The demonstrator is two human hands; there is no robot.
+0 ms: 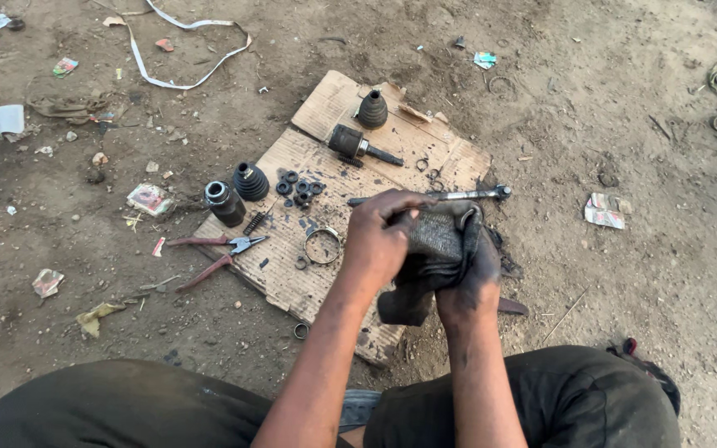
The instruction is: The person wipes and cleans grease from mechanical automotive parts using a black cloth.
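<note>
Head view: both hands' fingers clamped on dark rag [433,249], perhaps over shaft [450,196], cardboard [325,108] beneath.

A: How many hands and cloths appear?
B: 2 hands, the left hand [379,236] and the right hand [470,278], and 1 dark rag [435,249].

A: And on the cardboard sheet [325,104], of which there is 1?
B: 2 ribbed rubber boots [251,181], 1 metal joint with stub [358,145], 1 dark cylinder [224,202], 1 long shaft [458,196], 1 large metal ring [322,245], 1 pair of red-handled pliers [217,253]. The small black washers [300,189] are too clustered to count exactly.
</note>
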